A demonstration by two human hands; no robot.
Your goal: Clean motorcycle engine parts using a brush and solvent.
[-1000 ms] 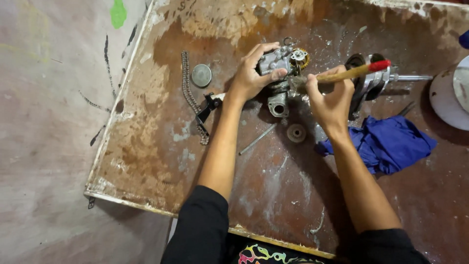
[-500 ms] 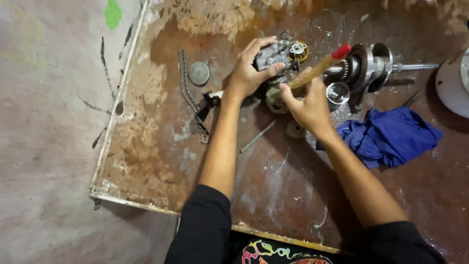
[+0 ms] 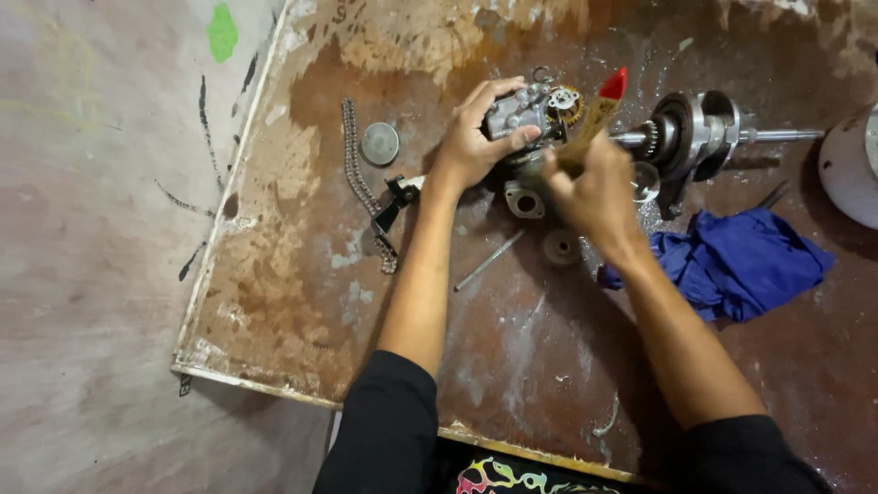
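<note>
My left hand (image 3: pixel 476 137) grips a small grey metal engine part (image 3: pixel 523 110) with a gear (image 3: pixel 564 99) on its right side, holding it on the worn brown board (image 3: pixel 302 274). My right hand (image 3: pixel 594 187) is closed around the wooden handle of a brush with a red tip (image 3: pixel 605 96), which points up and away just right of the part. The brush's working end is hidden behind my hands. A crankshaft (image 3: pixel 695 133) with a long shaft lies just right of the brush.
A chain (image 3: pixel 358 174) and a round metal disc (image 3: pixel 379 143) lie left of my left hand. A thin rod (image 3: pixel 489 261), a small round piece (image 3: pixel 560 247) and a crumpled blue rag (image 3: pixel 741 261) lie nearer me. A white container (image 3: pixel 851 165) stands at the right edge.
My right hand has swung the brush from nearly level to pointing steeply upward, and moved left, closer to the part. My left hand keeps its grip.
</note>
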